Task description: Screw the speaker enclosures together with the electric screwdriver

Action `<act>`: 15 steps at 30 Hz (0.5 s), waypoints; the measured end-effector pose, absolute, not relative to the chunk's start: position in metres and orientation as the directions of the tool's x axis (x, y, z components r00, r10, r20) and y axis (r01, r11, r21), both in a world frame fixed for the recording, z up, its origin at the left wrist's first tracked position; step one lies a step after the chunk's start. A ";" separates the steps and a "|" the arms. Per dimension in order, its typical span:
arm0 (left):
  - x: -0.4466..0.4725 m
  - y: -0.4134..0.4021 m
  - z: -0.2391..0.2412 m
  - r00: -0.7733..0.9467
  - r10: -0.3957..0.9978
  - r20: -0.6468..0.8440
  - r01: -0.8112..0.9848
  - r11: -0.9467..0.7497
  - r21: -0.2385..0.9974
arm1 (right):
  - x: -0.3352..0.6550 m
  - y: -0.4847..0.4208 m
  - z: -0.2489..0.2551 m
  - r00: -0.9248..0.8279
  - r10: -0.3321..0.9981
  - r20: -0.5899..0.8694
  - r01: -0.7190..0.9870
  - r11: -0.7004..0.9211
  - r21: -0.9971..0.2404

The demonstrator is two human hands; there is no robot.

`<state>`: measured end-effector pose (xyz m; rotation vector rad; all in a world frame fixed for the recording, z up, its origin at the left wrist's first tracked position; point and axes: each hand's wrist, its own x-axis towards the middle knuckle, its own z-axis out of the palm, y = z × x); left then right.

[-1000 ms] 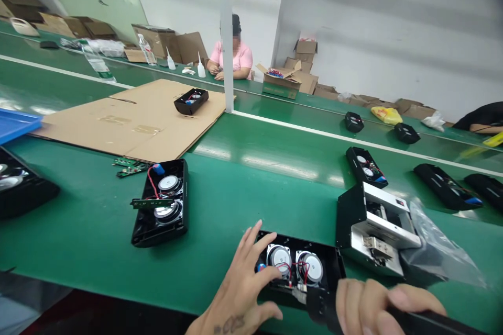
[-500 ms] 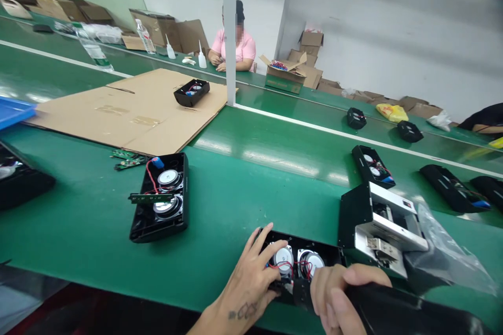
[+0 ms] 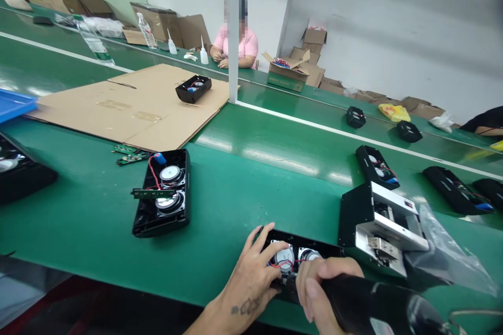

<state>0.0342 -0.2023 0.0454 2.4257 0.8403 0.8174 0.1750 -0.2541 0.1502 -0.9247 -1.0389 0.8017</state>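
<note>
My right hand (image 3: 320, 290) is wrapped around a thick black power screwdriver (image 3: 365, 296). The tool lies nearly level, its front end low over the near side of a black speaker housing (image 3: 328, 243); its very tip is hard to make out. My left hand (image 3: 249, 275) grips the housing at its left end, fingers over the far rim and thumb towards the near side. Inside the housing are two round silver speakers (image 3: 284, 258) with red wires. The right-hand speaker is partly covered by my right hand.
A silver-and-black machine (image 3: 379, 227) stands just right, with a clear plastic bag (image 3: 448, 256) beside it. Another open speaker housing (image 3: 163, 193) lies left, near green circuit boards (image 3: 131, 154). Behind are a cardboard sheet (image 3: 133, 99), a white post (image 3: 233, 36) and a seated person (image 3: 247, 47).
My right hand and the screwdriver have shifted left, closer to my left hand, and more of the tool's rear body shows. My left hand stays on the housing.
</note>
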 end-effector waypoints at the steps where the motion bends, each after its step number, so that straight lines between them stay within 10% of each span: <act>1: 0.034 -0.202 0.044 0.633 0.666 0.394 0.400 -0.718 0.570 | 0.173 -0.254 0.150 0.310 0.887 0.342 -0.113 0.391 -0.913; 15: 0.031 -0.201 0.038 0.647 0.645 0.408 0.430 -0.750 0.503 | 0.167 -0.258 0.135 0.338 0.875 0.347 -0.059 0.388 -0.920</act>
